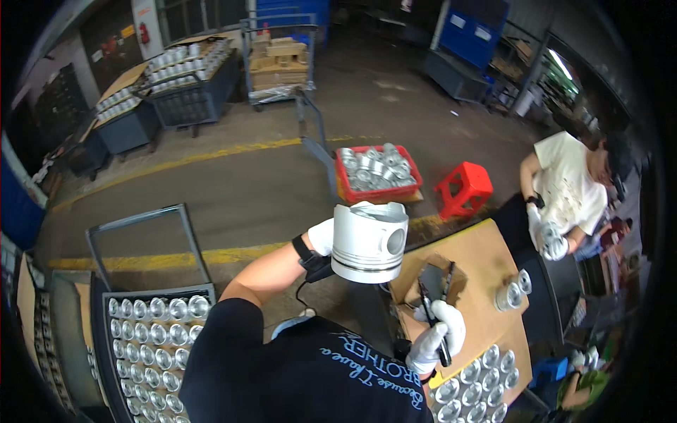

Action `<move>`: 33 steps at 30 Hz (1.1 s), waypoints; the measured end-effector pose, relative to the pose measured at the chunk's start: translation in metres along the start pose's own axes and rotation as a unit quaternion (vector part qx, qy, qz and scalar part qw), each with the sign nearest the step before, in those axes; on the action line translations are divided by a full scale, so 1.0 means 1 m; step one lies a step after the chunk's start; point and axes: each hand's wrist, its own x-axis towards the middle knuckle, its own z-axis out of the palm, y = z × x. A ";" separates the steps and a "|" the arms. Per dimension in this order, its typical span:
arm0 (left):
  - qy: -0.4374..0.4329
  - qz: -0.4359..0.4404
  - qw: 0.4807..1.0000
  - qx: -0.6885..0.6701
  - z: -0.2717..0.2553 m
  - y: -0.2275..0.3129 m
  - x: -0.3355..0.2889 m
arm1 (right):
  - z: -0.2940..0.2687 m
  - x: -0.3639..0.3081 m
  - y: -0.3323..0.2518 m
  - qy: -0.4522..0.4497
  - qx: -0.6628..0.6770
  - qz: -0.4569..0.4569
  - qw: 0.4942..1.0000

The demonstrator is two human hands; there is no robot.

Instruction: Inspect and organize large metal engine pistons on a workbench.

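A large silver piston (367, 243), with ring grooves near its lower end and a round pin hole in its side, is held up in my left hand (321, 237). That hand wears a white glove, and the piston hides most of its fingers. To the right and lower, my gloved right hand (438, 335) is closed around a black marker pen (425, 293), tilted with one end up. Just beyond this hand, a small open cardboard box (455, 285) sits on the cardboard-covered table (474, 250) with a dark stick-like thing in it.
Pistons in rows (474, 392) and a loose pair (508, 297) stand on the table. A piston-filled cart (106, 352) is at left. Ahead are a red crate (416, 166) of metal parts and a red stool (465, 189). A co-worker (568, 187) handles a part at right.
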 end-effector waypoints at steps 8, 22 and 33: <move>0.096 -0.001 0.980 -0.173 0.024 0.029 -0.057 | 0.034 0.046 -0.022 -0.186 0.057 -0.183 0.964; 0.181 0.150 0.965 0.120 0.049 0.024 -0.105 | 0.056 0.056 -0.025 -0.301 0.131 -0.249 0.911; 0.224 0.140 0.596 0.758 0.052 0.008 -0.067 | 0.024 0.055 0.000 -0.276 0.120 -0.220 0.928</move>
